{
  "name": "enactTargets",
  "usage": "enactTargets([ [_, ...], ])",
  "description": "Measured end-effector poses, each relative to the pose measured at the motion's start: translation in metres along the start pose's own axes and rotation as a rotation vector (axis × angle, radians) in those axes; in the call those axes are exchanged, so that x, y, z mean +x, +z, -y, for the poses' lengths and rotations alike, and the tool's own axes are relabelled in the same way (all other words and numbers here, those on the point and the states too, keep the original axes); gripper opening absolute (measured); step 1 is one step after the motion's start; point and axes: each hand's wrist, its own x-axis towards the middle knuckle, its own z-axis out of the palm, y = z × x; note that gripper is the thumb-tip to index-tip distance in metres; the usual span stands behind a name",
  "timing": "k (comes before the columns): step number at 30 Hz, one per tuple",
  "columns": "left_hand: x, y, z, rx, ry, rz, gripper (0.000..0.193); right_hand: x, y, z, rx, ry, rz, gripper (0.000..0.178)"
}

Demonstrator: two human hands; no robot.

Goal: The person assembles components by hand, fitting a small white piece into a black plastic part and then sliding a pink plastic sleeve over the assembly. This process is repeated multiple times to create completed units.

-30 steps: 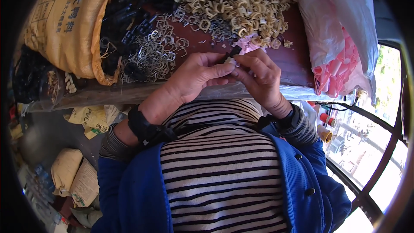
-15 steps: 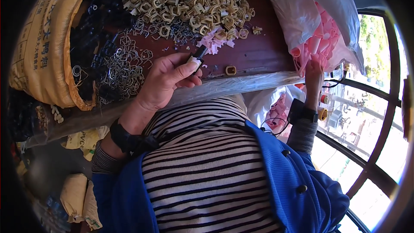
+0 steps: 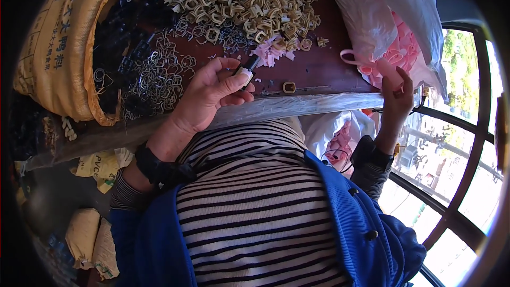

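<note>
The left hand (image 3: 210, 93) has its thumb pressed against the bent fingers, gripping a small black piece (image 3: 252, 67) whose free end points up and away — a pinch that seems meant to keep that end clear while the other hand is elsewhere. The right hand (image 3: 397, 101), well off to the right, has its fingers closed around a pink strip (image 3: 390, 74) at the mouth of a white bag (image 3: 366, 16); whether the strip is free of the others in there, I cannot tell. The bag's opening faces those fingers, probably so that strips come out easily. Just beyond the left fingers lie pink scraps (image 3: 270, 54) on the dark red worktop (image 3: 319, 64), with a heap of beige rings (image 3: 249, 8) farther out and metal rings (image 3: 159, 72) to the left, apparently loosely grouped by kind within reach. A single small ring (image 3: 289, 87) lies apart, right of the left fingers, near the worktop's front edge. Half a second ago the right fingers were in among the pink strips; now they are nearer the body, a strip between them, and a pink loop (image 3: 348, 57) juts out beside the bag — the left grip looks unchanged.
</note>
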Motion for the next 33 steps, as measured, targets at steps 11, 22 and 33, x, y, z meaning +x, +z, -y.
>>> enactTargets([
  [11,-0.009,-0.008,-0.007,0.000,0.009,0.002,0.026,0.032,-0.009,0.015,1.245,0.011,-0.127,0.043],
  [22,-0.009,-0.010,-0.012,-0.034,0.018,0.008,0.026,0.033,0.028,0.064,2.356,0.434,0.156,0.050],
  [33,-0.012,-0.005,-0.010,0.112,-0.047,0.173,0.028,-0.013,0.069,0.155,0.449,-0.586,0.804,0.048],
])
